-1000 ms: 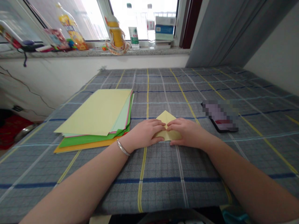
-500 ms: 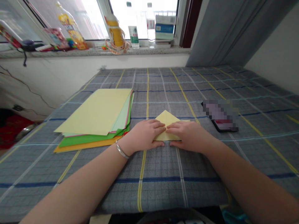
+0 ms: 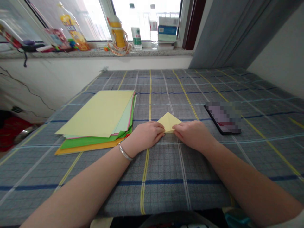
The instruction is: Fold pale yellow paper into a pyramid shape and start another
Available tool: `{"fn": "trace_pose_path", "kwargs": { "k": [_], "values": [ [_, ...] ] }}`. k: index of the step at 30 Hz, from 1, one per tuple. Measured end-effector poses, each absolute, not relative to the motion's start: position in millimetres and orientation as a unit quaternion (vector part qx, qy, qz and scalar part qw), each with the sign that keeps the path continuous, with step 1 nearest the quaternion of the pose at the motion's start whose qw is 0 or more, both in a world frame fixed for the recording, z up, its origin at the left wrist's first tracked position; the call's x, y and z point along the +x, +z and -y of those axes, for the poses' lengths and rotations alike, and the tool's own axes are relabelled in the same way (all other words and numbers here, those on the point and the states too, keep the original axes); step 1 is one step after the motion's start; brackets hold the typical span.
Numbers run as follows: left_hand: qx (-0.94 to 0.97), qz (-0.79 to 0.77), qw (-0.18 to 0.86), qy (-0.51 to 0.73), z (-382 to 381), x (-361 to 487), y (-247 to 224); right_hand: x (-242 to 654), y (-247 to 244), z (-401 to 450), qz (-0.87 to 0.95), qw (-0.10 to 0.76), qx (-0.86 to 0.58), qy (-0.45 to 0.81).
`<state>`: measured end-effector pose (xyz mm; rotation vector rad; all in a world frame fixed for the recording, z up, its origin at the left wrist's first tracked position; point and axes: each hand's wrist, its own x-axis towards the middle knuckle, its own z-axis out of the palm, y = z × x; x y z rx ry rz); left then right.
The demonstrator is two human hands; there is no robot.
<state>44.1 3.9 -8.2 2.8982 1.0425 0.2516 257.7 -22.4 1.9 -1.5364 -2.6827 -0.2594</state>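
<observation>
A small folded piece of pale yellow paper lies on the plaid cloth, its pointed tip facing away from me. My left hand pinches its near left edge between thumb and fingers. At the near right edge, my right hand grips the paper in the same way. Both hands cover the paper's side corners. A silver bangle is on my left wrist. To the left of my left hand lies a stack of coloured sheets, pale yellow on top, with green and orange ones beneath.
A phone lies on the plaid tablecloth to the right. Along the windowsill stand bottles, a yellow cup, a white and green tube and stacked boxes. A grey curtain hangs at the right.
The near part of the paper has been folded up, so its lower edge sits farther from me. My fingers, flat on it before, now pinch its near edge.
</observation>
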Motion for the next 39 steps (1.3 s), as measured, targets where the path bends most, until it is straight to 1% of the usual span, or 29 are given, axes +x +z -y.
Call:
{"fn": "trace_pose_path", "kwargs": {
  "k": [5, 7, 10, 12, 16, 22, 26, 30, 33, 39],
  "values": [
    [0.890, -0.451, 0.017, 0.069, -4, 48, -4, 260, 2, 16, 0.838, 0.027, -0.535, -0.101],
    [0.877, -0.473, 0.024, 0.087, -5, 48, -6, 262, 1, 13, 0.835, 0.038, -0.539, -0.104],
    [0.873, -0.469, 0.036, 0.130, -9, 46, -11, 263, -3, 9, 0.834, 0.050, -0.539, -0.103],
    [0.872, -0.467, 0.038, 0.137, -12, 45, -15, 265, -6, 6, 0.836, 0.058, -0.537, -0.101],
    [0.868, -0.473, 0.045, 0.144, -16, 44, -18, 267, -14, -3, 0.841, 0.081, -0.528, -0.089],
    [0.864, -0.482, 0.051, 0.136, -23, 44, -17, 268, -25, -13, 0.843, 0.089, -0.526, -0.070],
    [0.870, -0.476, 0.040, 0.119, -26, 43, -18, 268, -27, -14, 0.840, 0.089, -0.529, -0.075],
    [0.880, -0.454, 0.036, 0.135, -27, 41, -19, 268, -25, -12, 0.842, 0.096, -0.525, -0.080],
    [0.883, -0.447, 0.033, 0.139, -25, 41, -18, 267, -22, -9, 0.844, 0.129, -0.515, -0.076],
    [0.886, -0.446, 0.027, 0.123, -23, 43, -15, 259, -22, -6, 0.862, 0.195, -0.467, -0.028]
  ]
}}
